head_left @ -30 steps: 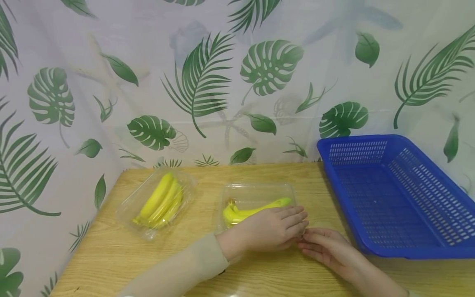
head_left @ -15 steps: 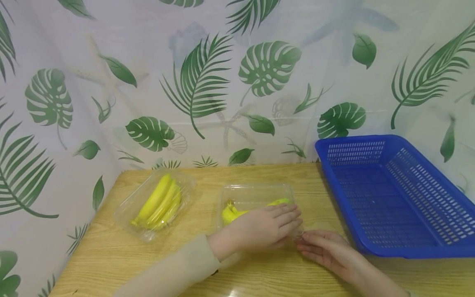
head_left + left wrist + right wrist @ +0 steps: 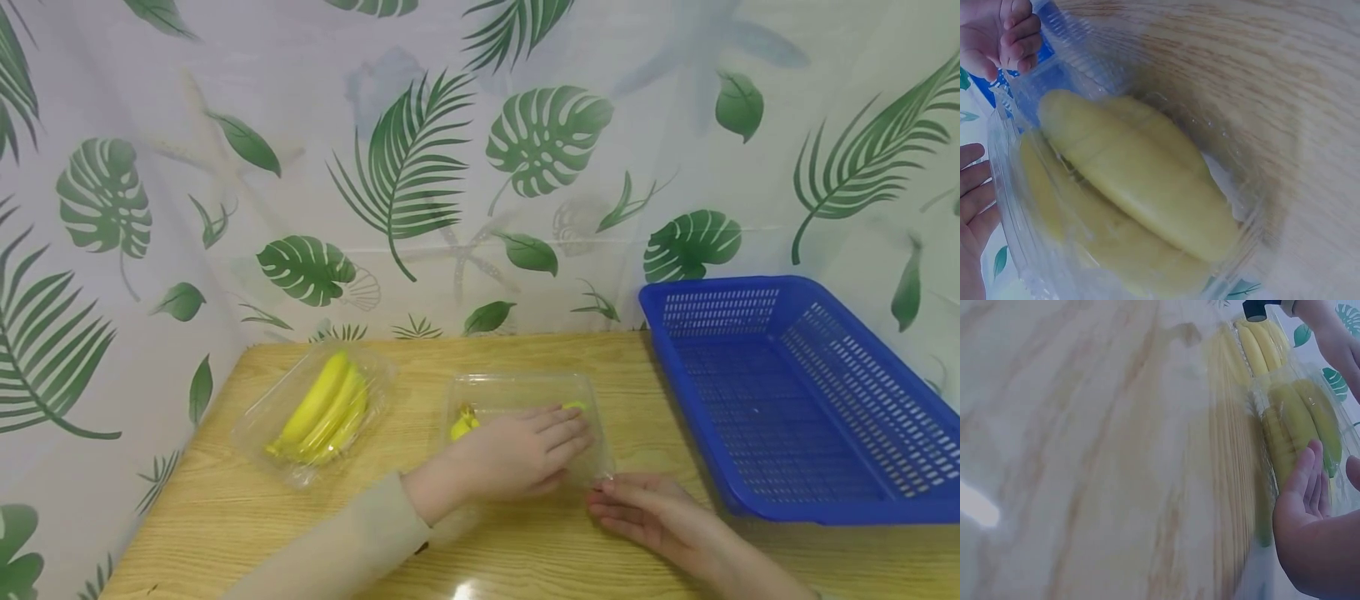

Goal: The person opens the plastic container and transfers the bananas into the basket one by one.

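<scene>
The clear plastic clamshell box of yellow bananas (image 3: 521,417) lies mid-table, long axis left to right. The left hand (image 3: 517,454) rests flat on its lid, fingers straight. The right hand (image 3: 648,512) lies relaxed at its near right corner. The blue perforated plastic basket (image 3: 810,400) stands right; a second clear banana box (image 3: 318,412) lies left.

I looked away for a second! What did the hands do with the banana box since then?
The left hand slid left along the lid of the middle box, covering more of the bananas. The right hand drew back slightly toward the person. The other box and basket stayed put.
</scene>
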Demonstrator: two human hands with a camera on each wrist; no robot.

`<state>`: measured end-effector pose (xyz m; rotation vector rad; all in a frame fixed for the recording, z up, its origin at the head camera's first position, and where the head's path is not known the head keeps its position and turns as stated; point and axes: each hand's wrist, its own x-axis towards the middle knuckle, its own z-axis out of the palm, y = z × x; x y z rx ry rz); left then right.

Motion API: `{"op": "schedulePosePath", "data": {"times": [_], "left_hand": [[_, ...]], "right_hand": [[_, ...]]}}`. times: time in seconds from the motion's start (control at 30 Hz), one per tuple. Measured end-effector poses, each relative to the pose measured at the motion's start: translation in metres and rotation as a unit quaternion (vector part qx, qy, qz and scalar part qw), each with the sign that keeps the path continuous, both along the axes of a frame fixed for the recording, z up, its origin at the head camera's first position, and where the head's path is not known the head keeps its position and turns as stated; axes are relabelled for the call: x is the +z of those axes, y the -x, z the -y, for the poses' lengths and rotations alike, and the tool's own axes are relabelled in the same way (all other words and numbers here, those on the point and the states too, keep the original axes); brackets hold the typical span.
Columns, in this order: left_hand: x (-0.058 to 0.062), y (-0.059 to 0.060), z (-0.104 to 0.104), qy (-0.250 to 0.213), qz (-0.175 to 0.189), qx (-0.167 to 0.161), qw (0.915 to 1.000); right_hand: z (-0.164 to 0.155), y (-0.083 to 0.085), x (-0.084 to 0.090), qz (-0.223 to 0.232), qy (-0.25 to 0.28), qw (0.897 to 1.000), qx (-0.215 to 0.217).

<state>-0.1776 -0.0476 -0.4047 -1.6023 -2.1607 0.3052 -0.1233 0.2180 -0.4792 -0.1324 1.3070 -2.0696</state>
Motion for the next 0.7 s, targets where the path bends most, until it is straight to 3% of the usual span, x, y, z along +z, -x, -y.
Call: {"op": "schedulePosePath", "data": {"times": [0.3,0.7], "left_hand": [[0.0,0.001,0.012,-0.036,0.017,0.002,0.9992],[-0.007,0.002,0.035,-0.042,0.035,0.038,0.9978]], "right_hand": [[0.009,-0.004,-0.002,0.013,0.006,1.0,0.008],[0.026,-0.009,0.0,0.017,0.023,0.999,0.025]]}}
